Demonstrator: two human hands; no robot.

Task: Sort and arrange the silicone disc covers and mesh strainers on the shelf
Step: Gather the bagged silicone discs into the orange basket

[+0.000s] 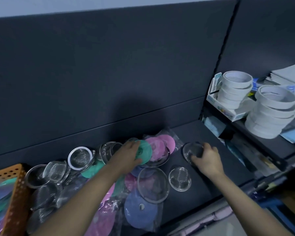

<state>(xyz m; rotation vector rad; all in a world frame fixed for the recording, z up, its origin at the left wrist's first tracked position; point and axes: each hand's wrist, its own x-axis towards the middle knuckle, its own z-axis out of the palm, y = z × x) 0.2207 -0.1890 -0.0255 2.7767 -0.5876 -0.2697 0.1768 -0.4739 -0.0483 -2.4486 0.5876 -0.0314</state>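
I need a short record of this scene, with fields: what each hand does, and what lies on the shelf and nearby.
left hand: grips a green disc cover
right hand: grips a mesh strainer
shelf: pink, blue and green covers mixed with strainers
far left: orange basket
right: tape rolls, stacked on a neighbouring shelf

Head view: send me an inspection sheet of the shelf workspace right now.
Surface: dark shelf, bare at the right.
Job's things: green disc cover, pink disc covers, blue disc cover and mesh strainers in a mixed, overlapping pile.
Clutter: orange basket at the left edge.
Hands: left hand grips the green disc cover; right hand grips a wrapped strainer beside the pile.
Cables: nothing seen.
Surroundings: tape rolls stacked on the neighbouring shelf, right.
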